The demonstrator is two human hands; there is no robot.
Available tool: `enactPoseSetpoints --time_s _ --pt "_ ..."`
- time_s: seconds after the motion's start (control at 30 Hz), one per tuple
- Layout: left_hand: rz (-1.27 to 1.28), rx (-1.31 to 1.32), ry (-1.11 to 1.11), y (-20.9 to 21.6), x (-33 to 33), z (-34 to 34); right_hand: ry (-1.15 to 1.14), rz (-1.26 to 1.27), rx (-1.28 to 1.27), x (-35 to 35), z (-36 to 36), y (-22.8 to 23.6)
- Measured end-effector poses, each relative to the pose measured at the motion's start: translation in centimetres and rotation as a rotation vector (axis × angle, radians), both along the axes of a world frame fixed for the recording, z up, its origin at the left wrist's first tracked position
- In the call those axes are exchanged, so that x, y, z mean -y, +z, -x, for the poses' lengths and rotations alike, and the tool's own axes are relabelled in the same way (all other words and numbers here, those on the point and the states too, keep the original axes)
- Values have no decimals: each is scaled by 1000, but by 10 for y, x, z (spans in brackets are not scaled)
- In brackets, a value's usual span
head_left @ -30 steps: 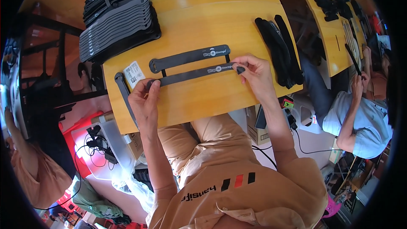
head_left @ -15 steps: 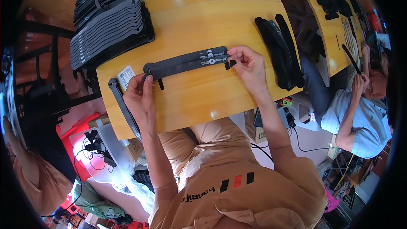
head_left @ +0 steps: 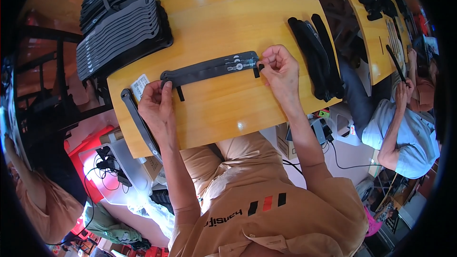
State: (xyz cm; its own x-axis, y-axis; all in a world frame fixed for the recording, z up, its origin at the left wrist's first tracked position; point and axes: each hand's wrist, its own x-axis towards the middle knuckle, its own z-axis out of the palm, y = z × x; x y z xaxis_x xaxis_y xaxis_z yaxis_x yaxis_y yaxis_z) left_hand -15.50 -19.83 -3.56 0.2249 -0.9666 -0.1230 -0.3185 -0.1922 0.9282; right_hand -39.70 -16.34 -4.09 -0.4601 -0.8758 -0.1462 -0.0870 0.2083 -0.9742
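Two dark grey hook-and-loop straps (head_left: 204, 70) lie across the table in front of me, the nearer one largely overlapping the farther. White print shows toward their right end. My left hand (head_left: 158, 102) pinches the left end, beside a rounded loop tip. At the other end my right hand (head_left: 282, 74) has thumb and forefinger closed on the strap's edge; a small black patch shows at the thumb tip. Short black strips (head_left: 181, 93) sit on the table just below the straps. Another grey strap (head_left: 138, 119) lies along the table's left edge, near my left wrist.
A neat stack of grey straps (head_left: 119, 38) stands at the far left, with bundled ones behind it. Black strap bundles (head_left: 314, 59) lie on the right of the wooden table (head_left: 219, 119). A white label (head_left: 139, 85) is near my left hand. A co-worker (head_left: 400, 128) sits at right.
The nearer strap's right end has shifted up over the farther one, covering much of its print. My right hand has risen slightly; my left hand stays at the left end.
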Motion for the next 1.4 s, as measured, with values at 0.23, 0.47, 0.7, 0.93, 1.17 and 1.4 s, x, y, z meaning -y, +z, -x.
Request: enactPoseSetpoints --time_s 0.23,0.47,0.7,0.93,1.17,1.4 --pt "1 4 14 2 1 3 -18 26 -35 2 -1 -6" --pt "13 -57 21 -1 1 2 -31 -21 -11 3 -4 2" --pt "43 14 15 -1 3 3 -36 -21 -15 3 -2 -2" --pt "30 16 20 -2 2 3 -44 -27 -33 4 -4 1" --pt "45 133 20 -2 4 4 -53 -46 -49 5 -5 2" --pt "52 178 19 -1 5 4 -47 -42 -84 5 -5 2"
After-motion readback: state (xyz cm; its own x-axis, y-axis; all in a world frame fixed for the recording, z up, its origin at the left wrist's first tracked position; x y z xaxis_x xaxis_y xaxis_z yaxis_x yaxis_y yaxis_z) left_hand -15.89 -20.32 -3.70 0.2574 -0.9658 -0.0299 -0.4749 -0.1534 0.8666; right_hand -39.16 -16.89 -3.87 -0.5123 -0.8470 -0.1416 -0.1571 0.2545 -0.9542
